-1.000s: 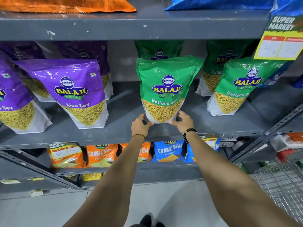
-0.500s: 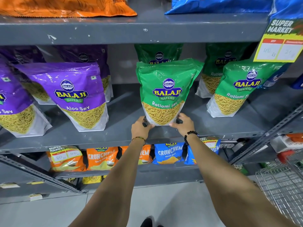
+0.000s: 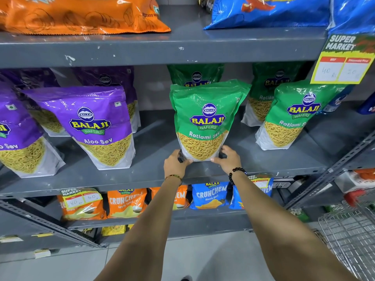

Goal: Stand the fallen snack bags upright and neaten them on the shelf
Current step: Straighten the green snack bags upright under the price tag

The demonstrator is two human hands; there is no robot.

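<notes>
1. Grey steel shelf [image 3: 154,175]: its front lip lies just under my wrists, and both my arms reach over it.
2. My left hand [image 3: 175,165] grips the lower left corner of the green Ratlami Sev bag [image 3: 207,120]; its fingers [image 3: 185,162] curl against the bag's base.
3. My right hand [image 3: 228,162] grips the lower right corner; its fingers [image 3: 216,159] press the bottom edge from the opposite side. A black bead bracelet [image 3: 236,173] sits on that wrist.
4. Between my two hands, the bag stands upright with its base on the shelf, label facing me.
5. Left of my left fingers, apart from them, a purple Aloo Sev bag [image 3: 91,126] stands leaning slightly.
6. Right of my right fingers, a second green bag [image 3: 294,114] stands tilted to the right.
7. Beyond my fingers, directly behind the held bag, another green bag [image 3: 195,75] stands at the shelf's rear.
8. Above and to the right, a yellow price tag [image 3: 345,61] hangs from the upper shelf.
</notes>
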